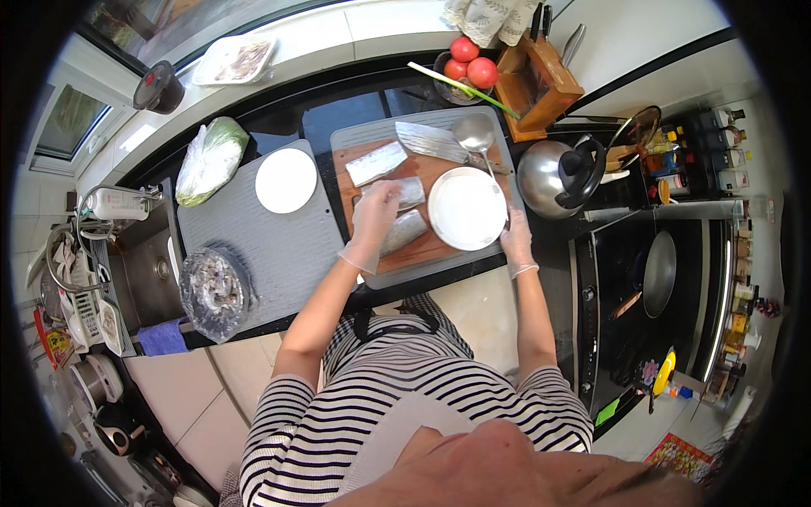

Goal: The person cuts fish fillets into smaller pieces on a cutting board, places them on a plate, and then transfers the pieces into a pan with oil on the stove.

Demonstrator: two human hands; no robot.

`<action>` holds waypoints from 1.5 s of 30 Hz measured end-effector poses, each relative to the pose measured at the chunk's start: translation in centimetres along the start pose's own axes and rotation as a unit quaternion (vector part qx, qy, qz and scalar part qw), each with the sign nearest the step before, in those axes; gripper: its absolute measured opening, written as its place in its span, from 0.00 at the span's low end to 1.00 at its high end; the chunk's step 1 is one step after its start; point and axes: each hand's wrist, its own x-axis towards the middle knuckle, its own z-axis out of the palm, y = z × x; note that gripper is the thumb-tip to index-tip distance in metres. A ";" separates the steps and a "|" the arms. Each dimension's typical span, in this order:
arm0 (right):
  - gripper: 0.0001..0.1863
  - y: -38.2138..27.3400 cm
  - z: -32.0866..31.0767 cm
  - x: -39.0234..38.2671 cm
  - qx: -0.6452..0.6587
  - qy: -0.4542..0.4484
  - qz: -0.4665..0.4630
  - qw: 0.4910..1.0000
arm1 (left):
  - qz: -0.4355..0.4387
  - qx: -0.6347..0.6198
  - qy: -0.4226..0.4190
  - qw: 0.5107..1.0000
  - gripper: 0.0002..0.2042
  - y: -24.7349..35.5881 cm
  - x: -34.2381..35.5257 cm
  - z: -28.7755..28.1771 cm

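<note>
My gloved left hand [374, 215] has its fingertips together on a silvery fish piece [409, 193] on a wooden board [384, 263]. Another fish piece [376, 164] lies above it and one [403, 233] below. My gloved right hand [517, 241] is curled at the right edge of a white plate [465, 209]; what its fingers hold is unclear. A broad silvery blade [427, 139] and a metal ladle [470, 132] lie at the board's upper side. The board rests on a grey mat [357, 138].
Left are a sink [148, 270], wrapped greens [207, 160], a small white plate [285, 181] and a plastic-covered bowl [215, 291]. Behind are tomatoes [481, 72] and a knife block [532, 84]. Right are a kettle [545, 177] and a stove [621, 262] with a pan [659, 275].
</note>
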 end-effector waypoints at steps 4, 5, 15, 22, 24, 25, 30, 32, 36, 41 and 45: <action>0.29 -0.4 -1.5 0.8 0.115 -0.020 -0.008 0.993 | 0.117 0.052 -0.047 0.991 0.09 3.1 4.2 7.1; 0.29 -0.5 -1.9 0.9 0.137 -0.015 -0.004 0.990 | 0.162 0.078 -0.046 0.983 0.09 3.6 5.5 9.4; 0.29 -1.4 -5.6 0.6 0.196 0.025 0.059 0.979 | 0.158 0.377 -0.279 0.869 0.08 3.1 13.5 22.6; 0.27 0.9 -4.5 0.9 0.274 -0.017 0.098 0.957 | 0.193 0.415 -0.350 0.817 0.13 2.3 14.1 22.1; 0.27 1.3 -4.3 1.0 0.298 -0.036 0.113 0.947 | 0.194 0.401 -0.339 0.829 0.15 2.1 14.3 21.4; 0.27 1.3 -4.2 1.2 0.300 -0.036 0.107 0.947 | 0.187 0.385 -0.343 0.837 0.16 1.9 14.6 20.6; 0.27 0.8 -3.4 1.5 0.227 -0.049 0.092 0.968 | 0.207 0.296 -0.298 0.883 0.16 1.5 15.2 15.5; 0.27 0.4 -2.5 1.7 0.197 -0.053 0.089 0.975 | 0.209 0.258 -0.267 0.905 0.17 2.1 14.9 13.7; 0.29 -0.3 -0.7 2.1 0.121 -0.051 0.061 0.989 | 0.210 0.197 -0.212 0.934 0.20 3.8 13.9 10.4; 0.23 -0.6 -0.3 2.7 -0.018 0.014 -0.047 0.999 | 0.267 0.153 -0.201 0.930 0.22 6.3 12.6 7.2; 0.22 -0.9 -0.3 2.2 0.148 -0.083 0.099 0.981 | 0.367 0.179 -0.189 0.893 0.18 7.9 10.3 6.7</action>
